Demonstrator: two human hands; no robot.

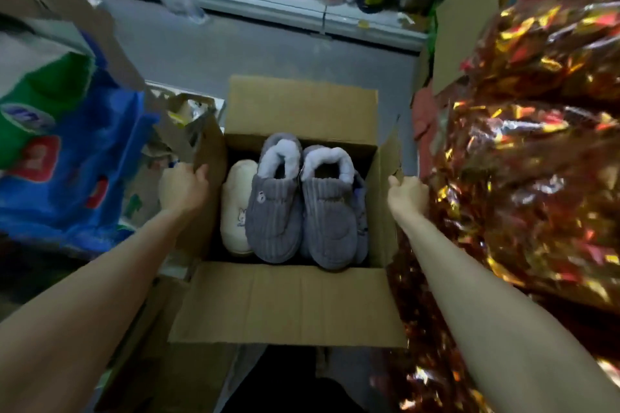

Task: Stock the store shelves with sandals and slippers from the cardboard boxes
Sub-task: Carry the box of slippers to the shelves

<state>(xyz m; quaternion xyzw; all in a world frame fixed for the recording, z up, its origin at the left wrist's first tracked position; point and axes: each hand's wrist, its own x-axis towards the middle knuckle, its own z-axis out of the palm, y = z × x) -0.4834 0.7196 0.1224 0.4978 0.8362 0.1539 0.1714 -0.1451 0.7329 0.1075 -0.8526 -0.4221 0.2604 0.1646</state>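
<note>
An open cardboard box (288,302) sits low in front of me, its flaps spread out. Inside lie two grey corduroy slippers (302,208) with pale fleece lining, side by side, and a cream slipper (236,211) to their left. My left hand (183,186) grips the box's left flap, fingers curled over its edge. On the opposite side, my right hand (407,193) grips the right flap in the same way.
A blue and green printed bag (60,151) is stacked close on the left. Shiny gold and red foil packages (536,151) crowd the right. A white shelf (261,7) with wrapped goods runs across the back, over the grey floor (201,54).
</note>
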